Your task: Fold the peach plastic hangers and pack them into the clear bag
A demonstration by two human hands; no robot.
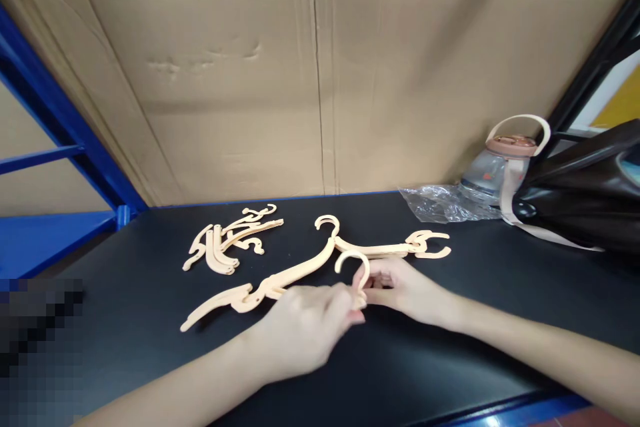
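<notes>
Cream, smoothly curved hook [354, 254] in both hands [311, 323] [407, 288]; black tabletop [425, 370].

Two bare arms show, thin and smooth. The left arm [210, 373] comes in near seven o'clock, the right arm [530, 340] near four o'clock. Both get wider away from the wrists. The left hand [310, 323] is bare and a bit blurry. The right hand [403, 287] is bare too, with slim fingers, partly hidden.
</notes>
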